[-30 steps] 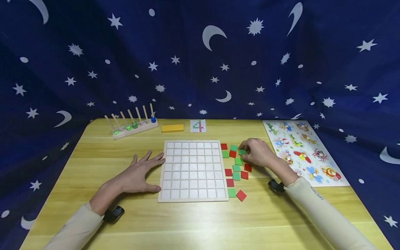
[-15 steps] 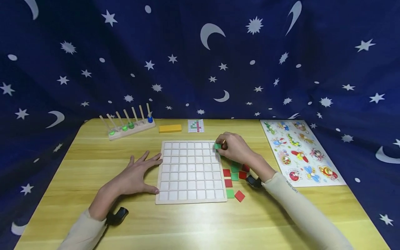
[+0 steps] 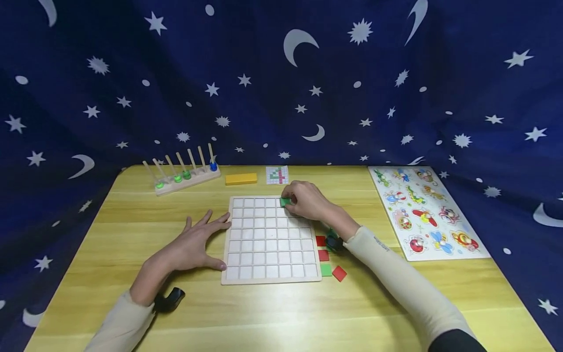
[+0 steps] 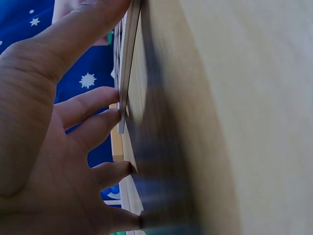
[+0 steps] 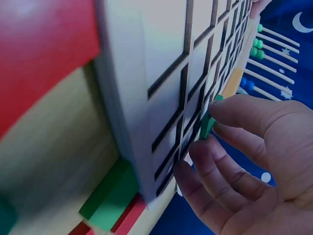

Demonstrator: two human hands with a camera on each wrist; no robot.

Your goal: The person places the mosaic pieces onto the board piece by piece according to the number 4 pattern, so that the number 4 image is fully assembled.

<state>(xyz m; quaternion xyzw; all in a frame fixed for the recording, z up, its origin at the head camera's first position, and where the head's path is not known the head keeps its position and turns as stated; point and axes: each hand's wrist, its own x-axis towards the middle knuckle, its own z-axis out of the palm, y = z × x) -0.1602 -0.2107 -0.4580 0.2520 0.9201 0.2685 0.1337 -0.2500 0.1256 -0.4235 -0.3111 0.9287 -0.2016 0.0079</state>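
Two hands shared the work. Our right hand (image 3: 308,201) pinched a green tile (image 3: 285,201) over the grid board (image 3: 270,274); our left hand (image 3: 193,246), fingers spread, steadied its edge on the table (image 3: 281,318).

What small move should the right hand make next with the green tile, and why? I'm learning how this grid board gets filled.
Probably lower the green square tile flat into the top-row cell beneath it, then let go. The right hand pinches it at the far edge of the white wooden grid board, whose cells all look empty, while the left hand rests flat against the board's left edge, steadying it.
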